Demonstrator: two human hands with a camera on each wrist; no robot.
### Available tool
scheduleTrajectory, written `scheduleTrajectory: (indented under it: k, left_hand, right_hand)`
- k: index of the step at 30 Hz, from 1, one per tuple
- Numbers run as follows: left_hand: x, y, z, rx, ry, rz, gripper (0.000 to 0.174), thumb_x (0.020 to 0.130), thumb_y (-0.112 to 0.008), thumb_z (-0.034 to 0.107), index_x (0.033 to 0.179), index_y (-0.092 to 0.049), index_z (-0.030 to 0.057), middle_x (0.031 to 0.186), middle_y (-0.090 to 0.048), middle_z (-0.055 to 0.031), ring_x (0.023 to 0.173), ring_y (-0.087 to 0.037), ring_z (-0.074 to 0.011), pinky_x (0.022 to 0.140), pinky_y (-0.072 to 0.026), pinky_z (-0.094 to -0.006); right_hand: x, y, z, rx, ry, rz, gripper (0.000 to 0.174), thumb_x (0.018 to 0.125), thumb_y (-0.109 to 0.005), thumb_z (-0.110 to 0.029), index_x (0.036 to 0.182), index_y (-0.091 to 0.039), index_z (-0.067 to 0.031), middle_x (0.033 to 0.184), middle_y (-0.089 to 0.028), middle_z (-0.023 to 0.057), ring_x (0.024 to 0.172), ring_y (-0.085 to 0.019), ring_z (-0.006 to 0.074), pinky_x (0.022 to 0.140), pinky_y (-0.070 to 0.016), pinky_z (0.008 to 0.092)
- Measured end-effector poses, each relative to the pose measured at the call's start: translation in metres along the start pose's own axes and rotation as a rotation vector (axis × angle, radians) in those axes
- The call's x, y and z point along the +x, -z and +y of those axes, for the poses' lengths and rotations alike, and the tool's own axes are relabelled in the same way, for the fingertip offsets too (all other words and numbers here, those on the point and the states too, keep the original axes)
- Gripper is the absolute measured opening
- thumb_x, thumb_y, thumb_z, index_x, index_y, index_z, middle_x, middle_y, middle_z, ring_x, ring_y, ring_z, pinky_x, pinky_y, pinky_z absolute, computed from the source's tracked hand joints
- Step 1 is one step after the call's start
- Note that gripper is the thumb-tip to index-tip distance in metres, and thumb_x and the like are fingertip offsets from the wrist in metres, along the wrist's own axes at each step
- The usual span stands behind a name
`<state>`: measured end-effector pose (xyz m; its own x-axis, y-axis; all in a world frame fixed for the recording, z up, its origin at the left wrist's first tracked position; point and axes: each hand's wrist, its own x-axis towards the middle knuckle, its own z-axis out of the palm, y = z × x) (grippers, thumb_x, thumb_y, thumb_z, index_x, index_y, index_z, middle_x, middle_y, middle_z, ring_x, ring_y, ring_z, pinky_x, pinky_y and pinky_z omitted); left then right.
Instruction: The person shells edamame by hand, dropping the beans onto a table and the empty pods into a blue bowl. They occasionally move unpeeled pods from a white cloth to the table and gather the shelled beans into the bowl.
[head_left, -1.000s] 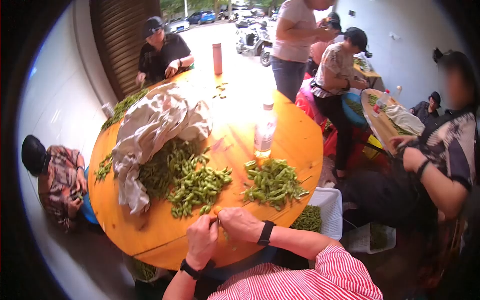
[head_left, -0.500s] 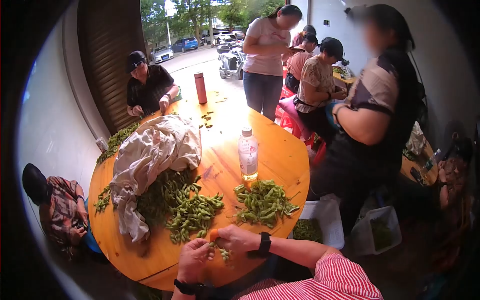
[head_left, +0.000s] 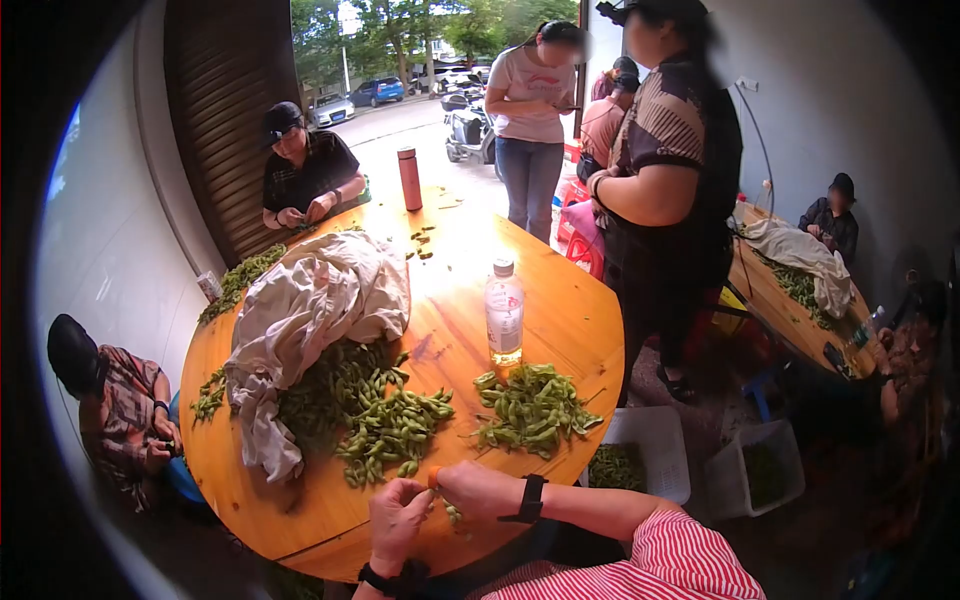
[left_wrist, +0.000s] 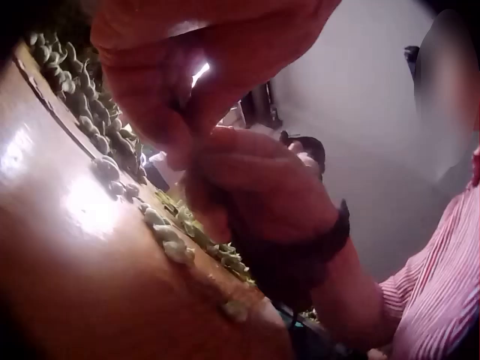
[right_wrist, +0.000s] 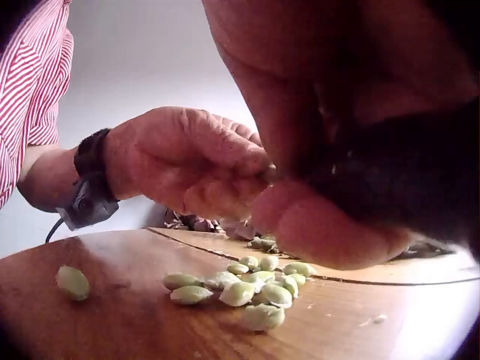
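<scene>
At the near edge of the wooden table, my left hand and right hand meet at the fingertips. Between them they pinch a small green soybean pod, mostly hidden by the fingers. An orange cover wraps one right fingertip. Just below the hands lie several shelled green soybeans, loose on the wood. A heap of plump pods is just beyond my left hand, and a second green pile is beyond my right.
A crumpled pale cloth covers part of the heap. Past the second pile stands a plastic bottle, with a reddish flask farther back. White crates sit on the floor at right. Other people sit or stand around.
My hands drew slightly apart half a second ago, showing the beans below, and are now together again. The standing person at right has moved leftward and farther off. The head view has shifted.
</scene>
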<state>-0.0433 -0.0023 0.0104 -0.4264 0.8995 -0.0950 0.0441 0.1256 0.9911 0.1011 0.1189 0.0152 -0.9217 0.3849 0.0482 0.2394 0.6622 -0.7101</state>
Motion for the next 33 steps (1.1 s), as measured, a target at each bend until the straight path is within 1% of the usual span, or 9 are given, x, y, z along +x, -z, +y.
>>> scheduleTrajectory:
  k: [4,6,10,13,16,21,27,30,33]
  left_hand:
    - [-0.002,-0.006,0.001,0.231,-0.15,0.046,0.009,0.084,-0.071,0.003,0.085,-0.063,-0.0021,0.074,-0.067,-0.0072,0.062,-0.061,-0.0105,0.055,-0.0481,-0.0275]
    - [-0.005,-0.011,0.008,0.504,-0.449,0.094,0.011,0.082,-0.072,0.002,0.085,-0.063,-0.0025,0.071,-0.064,-0.0101,0.061,-0.061,-0.0145,0.055,-0.0467,-0.03]
    - [-0.006,-0.011,0.006,0.46,-0.423,0.083,0.011,0.081,-0.073,0.002,0.086,-0.064,-0.0015,0.07,-0.062,-0.0116,0.061,-0.061,-0.0177,0.056,-0.0462,-0.0311]
    - [-0.004,-0.008,0.001,0.313,-0.311,0.069,0.009,0.083,-0.072,0.002,0.085,-0.064,-0.0008,0.071,-0.064,-0.0095,0.061,-0.06,-0.0157,0.056,-0.0469,-0.0297]
    - [-0.002,0.001,0.014,-0.173,0.065,-0.059,0.007,0.087,-0.069,0.002,0.086,-0.063,0.0008,0.074,-0.067,-0.0058,0.062,-0.061,-0.0122,0.058,-0.0486,-0.0245]
    - [0.006,0.015,0.002,-0.385,0.19,-0.175,0.006,0.088,-0.068,0.005,0.088,-0.063,0.0014,0.076,-0.068,-0.0087,0.063,-0.063,-0.0147,0.058,-0.0504,-0.0264]
    - [0.003,0.012,0.002,-0.532,0.307,-0.172,0.006,0.09,-0.067,0.006,0.086,-0.063,0.0026,0.079,-0.068,-0.0094,0.064,-0.064,-0.0156,0.059,-0.0511,-0.0259]
    - [-0.003,0.005,0.01,0.054,-0.036,-0.041,0.011,0.091,-0.067,0.009,0.086,-0.062,0.0011,0.077,-0.067,-0.0075,0.064,-0.064,-0.0146,0.058,-0.0511,-0.0257]
    - [-0.005,0.006,0.018,0.65,-0.472,-0.046,0.015,0.088,-0.068,0.01,0.095,-0.061,-0.0009,0.076,-0.065,-0.0141,0.064,-0.064,-0.0271,0.058,-0.049,-0.035]
  right_hand:
    - [0.0,-0.003,-0.001,-0.031,0.041,0.032,0.012,0.083,-0.059,-0.005,0.09,-0.056,0.0039,0.078,-0.063,0.026,0.079,-0.062,0.0469,0.065,-0.0484,0.0502]
    - [0.001,-0.007,0.0,-0.007,-0.02,0.047,0.012,0.081,-0.06,-0.003,0.09,-0.055,0.0038,0.078,-0.063,0.0257,0.08,-0.061,0.0467,0.066,-0.0481,0.0504]
    - [0.001,-0.006,0.002,0.025,-0.009,0.05,0.011,0.082,-0.059,-0.003,0.089,-0.054,0.0037,0.078,-0.062,0.0256,0.08,-0.062,0.0463,0.065,-0.0478,0.0502]
    - [0.0,-0.002,0.001,0.027,-0.01,0.028,0.009,0.083,-0.056,-0.004,0.088,-0.054,0.003,0.077,-0.062,0.0246,0.079,-0.062,0.0456,0.064,-0.0471,0.0485]
    - [0.0,-0.001,0.005,0.171,0.009,0.027,0.008,0.083,-0.056,-0.004,0.089,-0.056,0.0011,0.077,-0.062,0.0227,0.076,-0.061,0.0444,0.062,-0.0463,0.0456]
    - [0.001,-0.005,0.007,0.504,0.203,0.087,0.009,0.091,-0.056,-0.008,0.097,-0.058,-0.0013,0.071,-0.057,0.0138,0.065,-0.055,0.0209,0.061,-0.0449,0.0354]
    - [0.002,-0.003,0.011,0.593,0.023,0.0,0.013,0.093,-0.053,-0.01,0.093,-0.059,0.0005,0.071,-0.059,0.0102,0.067,-0.055,0.0171,0.063,-0.0462,0.0335]
    - [0.004,-0.002,0.015,0.454,0.012,0.012,0.017,0.092,-0.054,-0.015,0.093,-0.061,0.0012,0.073,-0.063,0.0129,0.069,-0.061,0.0223,0.064,-0.0475,0.0361]
    - [0.004,-0.002,0.013,0.397,-0.009,0.041,0.02,0.091,-0.055,-0.017,0.097,-0.059,0.0013,0.071,-0.061,0.0162,0.065,-0.06,0.0263,0.062,-0.0476,0.0366]
